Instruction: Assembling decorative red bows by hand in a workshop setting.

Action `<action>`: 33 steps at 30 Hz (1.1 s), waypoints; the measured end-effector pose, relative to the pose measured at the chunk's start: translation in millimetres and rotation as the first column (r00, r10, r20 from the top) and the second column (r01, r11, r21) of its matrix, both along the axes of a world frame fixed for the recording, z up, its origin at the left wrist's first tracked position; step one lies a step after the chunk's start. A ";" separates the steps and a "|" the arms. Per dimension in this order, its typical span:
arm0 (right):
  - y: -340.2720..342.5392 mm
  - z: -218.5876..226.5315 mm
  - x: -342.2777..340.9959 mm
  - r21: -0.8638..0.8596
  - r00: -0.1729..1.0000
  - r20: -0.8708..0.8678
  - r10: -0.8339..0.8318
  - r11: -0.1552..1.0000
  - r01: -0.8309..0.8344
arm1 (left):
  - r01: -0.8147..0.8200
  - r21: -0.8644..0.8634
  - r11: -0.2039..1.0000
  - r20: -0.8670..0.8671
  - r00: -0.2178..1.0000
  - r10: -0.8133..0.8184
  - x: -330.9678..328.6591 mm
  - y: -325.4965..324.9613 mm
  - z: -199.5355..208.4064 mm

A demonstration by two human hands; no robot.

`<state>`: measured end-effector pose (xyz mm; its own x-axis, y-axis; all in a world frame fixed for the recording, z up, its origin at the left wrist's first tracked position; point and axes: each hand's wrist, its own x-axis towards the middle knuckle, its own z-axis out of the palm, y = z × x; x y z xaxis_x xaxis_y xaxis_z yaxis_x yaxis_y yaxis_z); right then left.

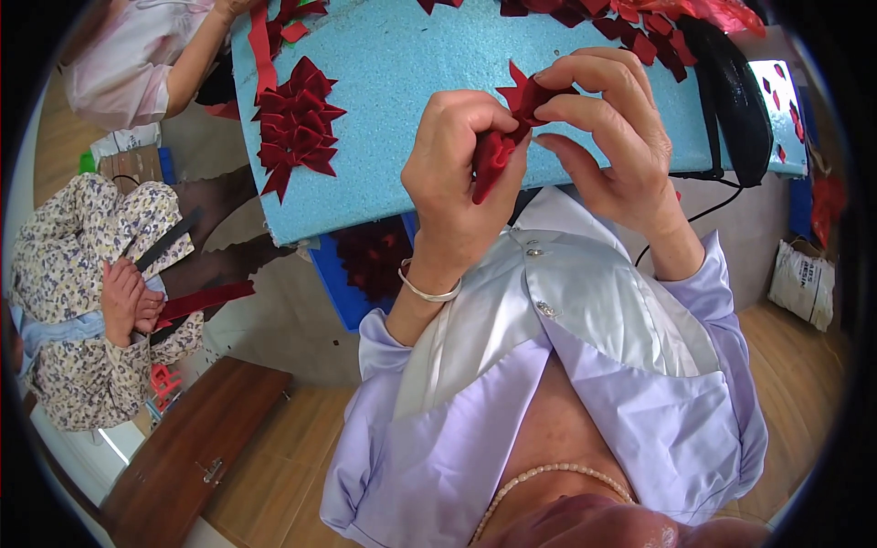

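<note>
A folded piece of red velvet ribbon (pixel 494 163) is between my hands, above the near edge of the blue table. My left hand (pixel 457 151) is closed round its lower part, fingers curled and thumb pressed against it. With bent fingertips my right hand (pixel 614 137) grips the upper folds, while its thumb stands a little apart below. The pointed ribbon end sticks up between the hands. To the left on the table lies a pile of finished-looking red velvet bows (pixel 299 123) with pointed tails.
The blue speckled table (pixel 384 55) carries loose red velvet pieces (pixel 639 32) at the far right, beside a black elongated object (pixel 738 100). A blue bin (pixel 343 283) of dark red pieces stands under the edge. At left, another person's hands (pixel 128 297) hold red ribbon; a wooden bench (pixel 196 438) stands nearby.
</note>
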<state>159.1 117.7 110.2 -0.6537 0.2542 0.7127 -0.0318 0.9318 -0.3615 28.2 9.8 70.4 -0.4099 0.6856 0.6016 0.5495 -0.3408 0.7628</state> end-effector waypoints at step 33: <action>13.0 12.7 29.8 -0.352 0.959 0.190 0.208 0.927 -0.131 | 0.048 -0.045 0.998 -0.071 0.996 -0.051 3.1 -10.7 5.4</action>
<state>188.9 130.7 122.9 -0.8383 0.3227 0.4394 -0.0623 0.7440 -0.6653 31.3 -0.9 75.8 -0.3316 0.7300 0.5976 0.5871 -0.3361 0.7364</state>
